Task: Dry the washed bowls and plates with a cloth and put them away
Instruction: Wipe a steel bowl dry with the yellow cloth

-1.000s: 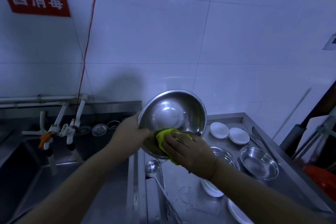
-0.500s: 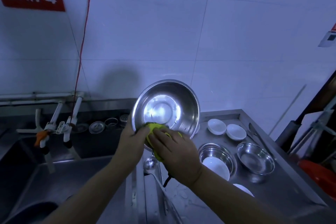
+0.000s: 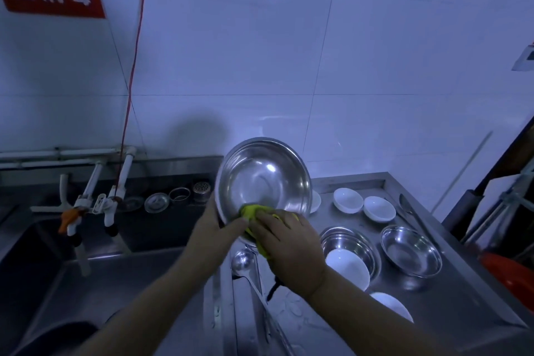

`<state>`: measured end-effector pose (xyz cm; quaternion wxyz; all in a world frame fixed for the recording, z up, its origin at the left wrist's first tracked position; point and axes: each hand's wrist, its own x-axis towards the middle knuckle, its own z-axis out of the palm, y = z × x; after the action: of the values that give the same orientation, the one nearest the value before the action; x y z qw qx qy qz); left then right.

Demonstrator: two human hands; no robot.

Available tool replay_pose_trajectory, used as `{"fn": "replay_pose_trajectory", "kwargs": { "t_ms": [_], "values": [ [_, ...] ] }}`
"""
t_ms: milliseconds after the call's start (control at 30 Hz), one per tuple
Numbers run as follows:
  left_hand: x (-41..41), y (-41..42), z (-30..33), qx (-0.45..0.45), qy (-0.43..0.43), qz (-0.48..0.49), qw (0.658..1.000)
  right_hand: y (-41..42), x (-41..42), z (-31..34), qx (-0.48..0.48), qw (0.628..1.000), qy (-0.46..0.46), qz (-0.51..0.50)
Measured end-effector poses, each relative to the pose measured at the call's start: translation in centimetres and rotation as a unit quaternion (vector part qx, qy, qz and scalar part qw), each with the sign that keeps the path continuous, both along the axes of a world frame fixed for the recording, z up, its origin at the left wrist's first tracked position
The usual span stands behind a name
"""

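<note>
Drying goes on mid-frame: my left hand [image 3: 215, 224] grips the big steel bowl [image 3: 264, 182], my right hand [image 3: 284, 235] pinches the yellow cloth [image 3: 251, 211] on its rim, and more bowls [image 3: 410, 250] wait at lower right.

- One view only, from the person's head, wide-angle, so straight lines bow near the edges.
- It faces forward and slightly down toward the tiled wall [image 3: 289, 66], which fills the upper half.
- The sink [image 3: 86, 283] lies lower left, the counter [image 3: 462, 312] lower right.
- Both forearms enter from the bottom edge, close to the lens.
</note>
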<state>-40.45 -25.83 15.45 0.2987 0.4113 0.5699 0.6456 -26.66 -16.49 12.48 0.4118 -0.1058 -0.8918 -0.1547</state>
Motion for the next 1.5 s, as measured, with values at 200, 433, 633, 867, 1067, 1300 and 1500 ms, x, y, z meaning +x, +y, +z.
{"fn": "replay_pose_trajectory", "kwargs": {
  "t_ms": [200, 433, 633, 867, 1067, 1300, 1500],
  "values": [
    [0.2, 0.6, -0.4, 0.024, -0.094, 0.078, 0.992, -1.2, -0.8, -0.4, -0.106, 0.990, -0.064, 0.069],
    [-1.6, -0.9, -0.6, 0.001, 0.017, 0.033, 0.999, 3.0, 1.5, 0.5, 0.008, 0.985, -0.165, 0.050],
    [-2.6, -0.5, -0.9, -0.007, 0.021, 0.017, 1.000, 2.5, -1.0, 1.6, -0.037, 0.991, -0.097, -0.084],
    [-2.9, -0.1, -1.0, -0.021, 0.015, 0.013, 1.000, 0.3, -3.9, 2.9, -0.138, 0.986, -0.087, -0.014],
    [-4.6, -0.8, 0.7, -0.020, 0.060, -0.007, 0.998, -0.1, -3.0, 1.8, -0.094, 0.972, -0.185, 0.112],
    [-5.3, -0.6, 1.2, -0.082, 0.107, -0.016, 0.991, 2.6, -2.6, 2.9, -0.070, 0.986, -0.150, -0.018],
    [-4.8, -0.1, 1.9, -0.056, 0.094, 0.023, 0.994, 1.7, -2.8, 2.1, -0.122, 0.985, -0.119, 0.006]
  ]
}}
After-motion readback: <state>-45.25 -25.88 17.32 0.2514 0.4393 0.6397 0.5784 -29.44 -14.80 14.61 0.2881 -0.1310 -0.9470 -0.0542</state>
